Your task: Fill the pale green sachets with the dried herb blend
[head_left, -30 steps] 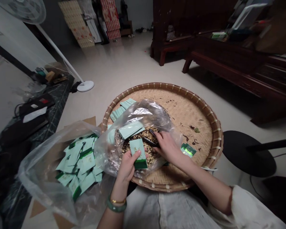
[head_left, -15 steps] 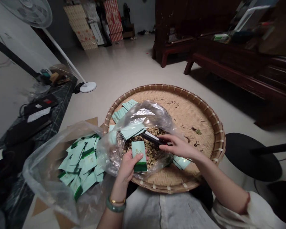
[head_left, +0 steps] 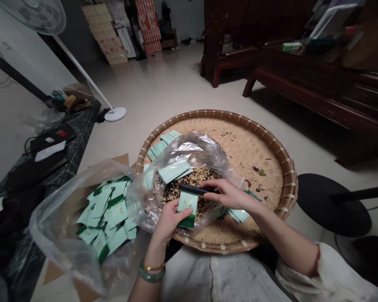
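Upright in my left hand (head_left: 173,214) is a light-green sachet (head_left: 187,203) with a dark green lower end, my thumb across its front. My right hand (head_left: 224,193) is closed around a slim black handheld bag sealer (head_left: 190,189), which lies across the sachet's top edge. Both hands are over an open clear plastic bag (head_left: 204,144) holding a loose dark and yellowish dried mix (head_left: 204,174). A stack of flat green sachets (head_left: 174,171) rests at this bag's left side. Further sachets (head_left: 238,214) lie under my right forearm.
The bag sits in a round woven bamboo tray (head_left: 261,144) on my lap, with dried bits scattered on it. At left, another plastic bag (head_left: 50,235) holds many green sachets (head_left: 113,209). A fan base (head_left: 115,114) and a black round base (head_left: 330,205) stand on the floor.
The bag sealer has moved left and down from above the dried mix onto the sachet's top edge. My left hand has shifted slightly right, and the sachet with it.
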Motion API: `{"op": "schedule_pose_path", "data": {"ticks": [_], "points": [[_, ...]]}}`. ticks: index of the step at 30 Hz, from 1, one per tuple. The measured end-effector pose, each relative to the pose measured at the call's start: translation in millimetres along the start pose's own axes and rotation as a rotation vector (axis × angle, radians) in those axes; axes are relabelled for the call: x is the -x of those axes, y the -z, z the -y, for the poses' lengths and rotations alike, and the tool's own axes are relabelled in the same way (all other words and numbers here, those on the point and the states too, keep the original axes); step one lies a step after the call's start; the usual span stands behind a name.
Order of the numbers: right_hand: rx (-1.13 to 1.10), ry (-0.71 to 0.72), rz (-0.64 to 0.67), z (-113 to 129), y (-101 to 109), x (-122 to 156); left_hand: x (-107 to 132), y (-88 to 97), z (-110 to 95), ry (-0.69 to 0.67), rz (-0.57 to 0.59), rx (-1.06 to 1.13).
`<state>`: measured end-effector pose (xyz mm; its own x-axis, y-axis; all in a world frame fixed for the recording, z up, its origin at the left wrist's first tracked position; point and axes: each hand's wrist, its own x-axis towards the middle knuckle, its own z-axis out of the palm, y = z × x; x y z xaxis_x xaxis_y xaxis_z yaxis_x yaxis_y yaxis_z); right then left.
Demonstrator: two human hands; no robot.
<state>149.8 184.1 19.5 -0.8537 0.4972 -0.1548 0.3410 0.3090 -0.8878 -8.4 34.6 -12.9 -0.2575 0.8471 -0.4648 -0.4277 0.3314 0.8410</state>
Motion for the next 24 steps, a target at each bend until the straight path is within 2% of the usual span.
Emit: {"op": "schedule_pose_path", "data": {"ticks": [3, 6, 10, 15, 19, 24], "points": [[-0.007, 0.012, -0.034, -3.3, -0.3, 1.3, 1.8, 2.1, 2.6, -0.001, -0.017, 0.034], [-0.079, -0.027, -0.045, -7.5, -1.2, 0.2, 2.6, 4.4, 6.5, 0.002, -0.089, 0.039], [-0.342, -0.155, 0.062, -8.7, -2.5, -1.3, 2.1, 8.2, 11.6, -0.047, -0.212, 0.048], [-0.589, -0.227, 0.146, -6.4, 1.3, 1.2, 3.1, 8.1, 9.3, -0.097, -0.24, 0.056], [-0.58, -0.22, 0.155, -9.9, 8.7, 2.8, 3.2, 10.2, 7.8, -0.109, -0.286, 0.038], [-0.435, -0.158, 0.202, -8.2, 10.1, 3.7, 3.2, 14.3, 10.2, -0.164, -0.294, -0.1]]}}
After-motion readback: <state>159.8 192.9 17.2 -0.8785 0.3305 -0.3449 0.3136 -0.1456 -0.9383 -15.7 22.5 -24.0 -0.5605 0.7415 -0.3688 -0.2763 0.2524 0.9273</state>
